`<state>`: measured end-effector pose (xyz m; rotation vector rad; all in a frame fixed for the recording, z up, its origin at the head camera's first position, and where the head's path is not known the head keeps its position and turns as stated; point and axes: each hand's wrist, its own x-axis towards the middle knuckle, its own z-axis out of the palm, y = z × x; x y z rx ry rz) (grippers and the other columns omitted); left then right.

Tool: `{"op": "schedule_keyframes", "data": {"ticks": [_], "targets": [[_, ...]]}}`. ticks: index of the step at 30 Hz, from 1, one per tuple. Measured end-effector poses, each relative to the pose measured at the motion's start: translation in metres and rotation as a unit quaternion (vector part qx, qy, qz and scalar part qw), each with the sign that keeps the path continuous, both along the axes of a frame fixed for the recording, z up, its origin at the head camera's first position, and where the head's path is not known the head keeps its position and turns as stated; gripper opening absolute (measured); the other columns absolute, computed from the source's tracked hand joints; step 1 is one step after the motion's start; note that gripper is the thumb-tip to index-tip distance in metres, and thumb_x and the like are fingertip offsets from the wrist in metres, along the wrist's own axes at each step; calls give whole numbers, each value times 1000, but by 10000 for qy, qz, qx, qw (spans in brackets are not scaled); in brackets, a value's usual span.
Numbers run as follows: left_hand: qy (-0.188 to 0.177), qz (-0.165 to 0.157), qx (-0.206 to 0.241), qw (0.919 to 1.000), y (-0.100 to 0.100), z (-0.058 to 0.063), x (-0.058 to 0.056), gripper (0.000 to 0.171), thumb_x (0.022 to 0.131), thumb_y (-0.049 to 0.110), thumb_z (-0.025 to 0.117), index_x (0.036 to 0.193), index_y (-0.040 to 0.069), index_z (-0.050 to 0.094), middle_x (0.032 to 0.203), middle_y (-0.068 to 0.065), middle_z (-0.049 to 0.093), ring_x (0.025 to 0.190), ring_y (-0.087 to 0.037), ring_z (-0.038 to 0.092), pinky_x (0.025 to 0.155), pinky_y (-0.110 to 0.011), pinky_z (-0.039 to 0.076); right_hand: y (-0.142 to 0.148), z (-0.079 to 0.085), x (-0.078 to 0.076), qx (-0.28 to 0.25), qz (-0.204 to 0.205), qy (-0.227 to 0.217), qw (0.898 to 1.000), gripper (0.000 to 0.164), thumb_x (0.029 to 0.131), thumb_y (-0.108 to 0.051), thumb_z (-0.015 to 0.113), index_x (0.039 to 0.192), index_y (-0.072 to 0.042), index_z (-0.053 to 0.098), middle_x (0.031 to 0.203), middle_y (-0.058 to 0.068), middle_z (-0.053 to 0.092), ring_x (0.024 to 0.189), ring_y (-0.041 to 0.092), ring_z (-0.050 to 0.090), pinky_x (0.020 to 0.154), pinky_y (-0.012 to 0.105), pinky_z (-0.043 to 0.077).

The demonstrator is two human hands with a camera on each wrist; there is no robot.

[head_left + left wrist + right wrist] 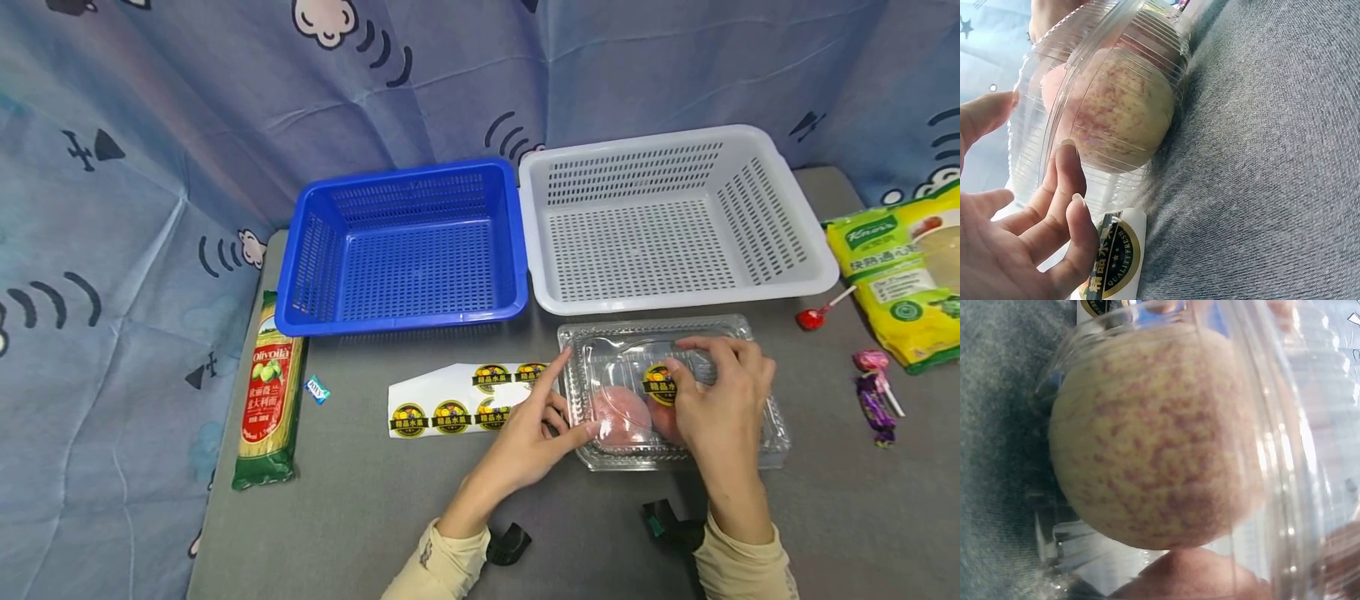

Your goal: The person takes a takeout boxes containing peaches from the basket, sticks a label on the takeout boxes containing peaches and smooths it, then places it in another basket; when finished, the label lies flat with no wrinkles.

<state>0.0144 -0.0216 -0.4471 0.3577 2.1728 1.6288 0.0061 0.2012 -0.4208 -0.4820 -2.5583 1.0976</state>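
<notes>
A clear plastic clamshell box (592, 457) with its lid down lies in front of the white basket. Pinkish peaches (621, 417) sit inside; in the left wrist view a peach (1124, 112) looks pale yellow with red speckles. A round black-and-gold sticker (660, 384) lies on the lid. My right hand (723, 408) is over the lid, thumb at the sticker's right edge and index finger bent near the back. At the box's left side, my left hand (534, 433) touches the rim with extended index finger and thumb. The right wrist view shows a peach (1154, 437) through the plastic.
Left of the box lies a sticker sheet (431, 392). Behind stand a blue basket (405, 325) and a white basket (675, 298). A spaghetti pack (266, 400) and small candy (317, 389) are left; lollipops (812, 318) and a yellow Knorr bag (892, 283) are right.
</notes>
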Motion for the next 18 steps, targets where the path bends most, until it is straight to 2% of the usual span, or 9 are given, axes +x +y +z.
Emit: {"op": "schedule_keyframes", "data": {"ticks": [8,12,14,18], "targets": [[-10,-19,-2,10000,1,0,0,91,99,31,77,169,40,19,97,2,62,78,2,60,72,-19,52,2,2,2,-55,-38,-52,10000,23,95,8,71,117,2,73,131,29,54,125,45,40,97,60,33],[-56,-39,90,9999,1,-1,0,92,99,31,78,169,41,19,99,1,62,76,3,61,70,-19,53,7,3,5,-18,-48,19,10000,30,94,15,61,119,2,73,130,28,56,118,44,45,92,51,33],[-150,-32,191,9997,2,-2,1,93,98,29,78,168,43,19,101,2,61,74,2,64,67,-19,53,11,4,7,25,-65,34,10000,32,94,15,58,120,2,73,129,27,58,113,37,48,89,43,33],[-410,89,558,9976,3,-3,2,94,97,21,79,167,47,21,104,0,59,68,-3,69,60,-20,53,18,8,11,-96,23,5,10000,29,97,7,63,125,0,71,122,17,60,106,5,48,87,23,34]]}}
